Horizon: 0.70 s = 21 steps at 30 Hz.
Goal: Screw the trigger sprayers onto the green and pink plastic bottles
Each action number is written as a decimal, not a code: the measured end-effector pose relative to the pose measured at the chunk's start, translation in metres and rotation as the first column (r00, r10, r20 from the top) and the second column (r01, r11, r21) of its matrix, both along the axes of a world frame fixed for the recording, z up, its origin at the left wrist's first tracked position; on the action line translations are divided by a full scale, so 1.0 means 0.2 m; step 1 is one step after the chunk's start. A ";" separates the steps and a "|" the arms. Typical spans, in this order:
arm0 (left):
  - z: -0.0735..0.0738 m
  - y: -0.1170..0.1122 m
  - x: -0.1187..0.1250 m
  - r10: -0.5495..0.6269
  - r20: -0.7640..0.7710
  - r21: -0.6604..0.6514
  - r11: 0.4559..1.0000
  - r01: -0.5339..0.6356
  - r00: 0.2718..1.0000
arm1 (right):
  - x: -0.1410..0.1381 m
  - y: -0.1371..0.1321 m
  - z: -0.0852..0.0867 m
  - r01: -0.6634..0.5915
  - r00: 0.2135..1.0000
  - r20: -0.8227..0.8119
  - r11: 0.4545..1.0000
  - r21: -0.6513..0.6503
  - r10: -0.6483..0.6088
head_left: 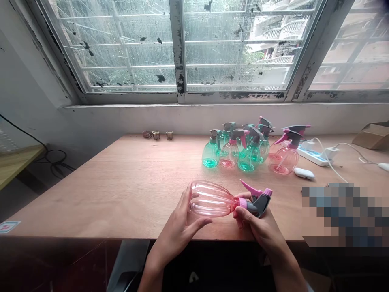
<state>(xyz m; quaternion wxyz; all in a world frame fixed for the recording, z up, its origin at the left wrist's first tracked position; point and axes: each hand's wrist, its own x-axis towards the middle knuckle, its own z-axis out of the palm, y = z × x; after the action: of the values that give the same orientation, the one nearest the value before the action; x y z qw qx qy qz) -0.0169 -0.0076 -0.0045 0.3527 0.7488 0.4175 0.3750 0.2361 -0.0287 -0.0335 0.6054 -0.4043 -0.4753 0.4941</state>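
A pink see-through spray bottle (pixel 212 199) lies sideways above the near edge of the wooden table (pixel 133 190), its base to the left. My left hand (pixel 179 223) cups the bottle's body from below, fingers curled around it. Fingers of my right hand (pixel 258 225) pinch the pink collar and the grey spray head (pixel 258 201), whose pink trigger sticks up.
Several green and pink spray bottles (pixel 243 148) stand grouped at the back right of the table. A white power strip (pixel 313 156) with cables, a small white case (pixel 304 173) and a cardboard box (pixel 372 136) lie to the right. Small metal cups (pixel 158 134) sit by the wall.
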 end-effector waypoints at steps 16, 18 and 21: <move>-0.03 0.01 -0.01 0.001 0.013 0.006 1.000 -0.001 1.000 | 0.00 0.00 0.00 -0.008 1.000 0.018 1.000 0.018 0.008; -0.04 0.02 -0.01 0.006 0.023 0.007 1.000 -0.006 1.000 | 0.00 0.00 -0.01 -0.012 1.000 0.020 1.000 0.014 0.012; -0.04 0.02 -0.01 0.003 0.032 0.004 1.000 -0.003 0.999 | 0.00 0.00 -0.01 -0.014 1.000 0.020 1.000 0.012 0.014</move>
<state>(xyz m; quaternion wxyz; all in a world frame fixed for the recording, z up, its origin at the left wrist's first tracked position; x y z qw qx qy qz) -0.0181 -0.0039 -0.0125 0.3572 0.7429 0.4121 0.3882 0.2369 -0.0289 -0.0351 0.5996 -0.4021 -0.4870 0.4917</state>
